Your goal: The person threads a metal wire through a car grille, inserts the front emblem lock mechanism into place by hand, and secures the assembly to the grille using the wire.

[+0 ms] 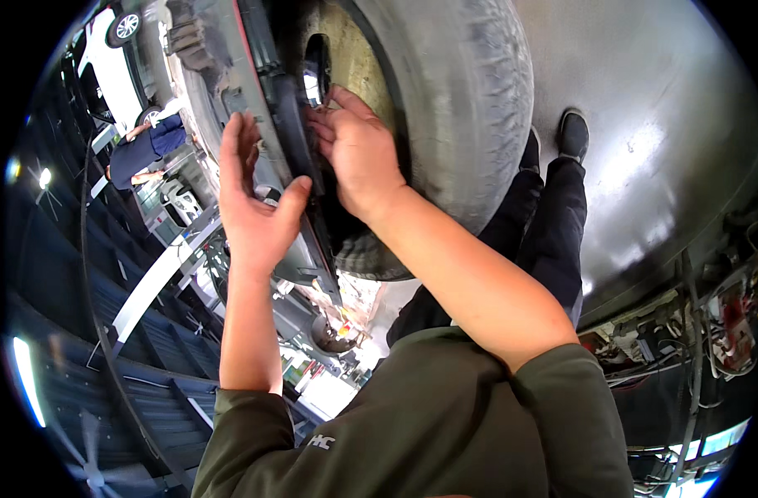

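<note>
My left hand is raised with its thumb apart from its extended fingers, against or just beside a long black trim piece with a red edge strip. My right hand has its fingers curled at the inner side of the trim, just below an oblong opening in a dull yellowish metal surface. What those fingertips grip, if anything, is too hidden to make out. A large worn tire curves round the right of this hand, above my forearm.
My legs and dark shoes are on a grey floor. A co-worker in dark clothing works near a white car at upper left. Equipment with hoses lies at right; dark roof panels and lights appear at left.
</note>
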Demonstrator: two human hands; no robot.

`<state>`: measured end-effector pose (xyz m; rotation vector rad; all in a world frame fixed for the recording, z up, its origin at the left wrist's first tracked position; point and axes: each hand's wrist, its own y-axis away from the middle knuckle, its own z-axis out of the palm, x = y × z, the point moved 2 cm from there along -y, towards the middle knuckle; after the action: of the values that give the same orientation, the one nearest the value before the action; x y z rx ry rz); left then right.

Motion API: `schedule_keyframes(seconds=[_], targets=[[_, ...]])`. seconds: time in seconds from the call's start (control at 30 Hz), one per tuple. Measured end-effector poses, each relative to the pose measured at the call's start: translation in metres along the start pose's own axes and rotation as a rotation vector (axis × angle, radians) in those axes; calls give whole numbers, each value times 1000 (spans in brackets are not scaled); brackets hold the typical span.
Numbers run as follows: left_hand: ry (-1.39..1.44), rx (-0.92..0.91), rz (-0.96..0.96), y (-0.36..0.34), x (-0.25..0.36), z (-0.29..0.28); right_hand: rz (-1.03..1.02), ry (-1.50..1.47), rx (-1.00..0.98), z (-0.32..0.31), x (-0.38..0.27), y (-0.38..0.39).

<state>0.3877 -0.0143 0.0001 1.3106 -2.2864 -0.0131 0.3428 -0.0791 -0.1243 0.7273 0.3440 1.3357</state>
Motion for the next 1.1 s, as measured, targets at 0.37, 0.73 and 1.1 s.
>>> schedule_keyframes(seconds=[0.37, 0.73, 1.1], targets=[[-163, 10, -373, 23, 8, 8, 9, -187, -124, -2, 10, -2], [734, 204, -709, 14, -76, -16, -19, -150, -173, 3, 13, 3], [730, 214, -856, -27, -33, 22, -55, -54, -251, -12, 17, 14]])
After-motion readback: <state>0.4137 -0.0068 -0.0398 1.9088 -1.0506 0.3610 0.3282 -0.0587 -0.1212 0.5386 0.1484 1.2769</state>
